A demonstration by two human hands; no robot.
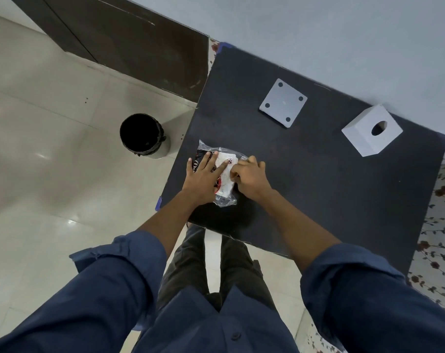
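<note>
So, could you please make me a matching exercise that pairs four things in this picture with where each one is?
Things:
1. clear plastic packet
2. flat white plate with four holes
3. white block with one round hole
4. black-lined bin

Places:
A. on the floor beside the table
B. at the table's far right corner
C. pressed flat by the left hand, pinched by the right hand
D. lying on the table beyond the hands, mid far side

Pairs: 1-C, 2-D, 3-B, 4-A.
</note>
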